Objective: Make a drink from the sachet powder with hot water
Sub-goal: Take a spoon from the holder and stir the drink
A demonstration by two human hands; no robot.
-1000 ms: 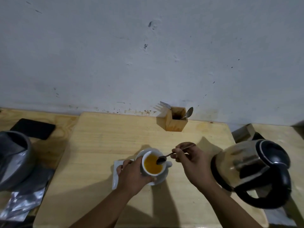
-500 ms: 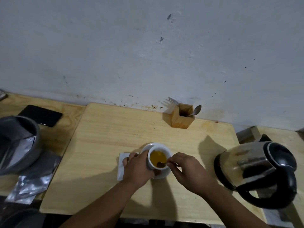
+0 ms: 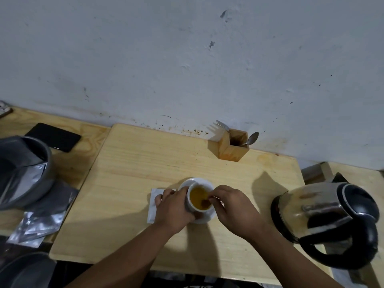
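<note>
A white cup (image 3: 199, 199) of amber drink stands on a white saucer (image 3: 204, 217) near the front middle of the pale wooden counter (image 3: 135, 173). The left hand (image 3: 173, 210) is wrapped around the cup's left side. The right hand (image 3: 234, 210) pinches what looks like a spoon (image 3: 205, 202), whose dark bowl sits in the drink; its handle is hidden by the fingers. A white sachet (image 3: 152, 206) lies flat just left of the saucer, partly under the left hand. A steel kettle (image 3: 326, 221) with a black handle stands to the right.
</note>
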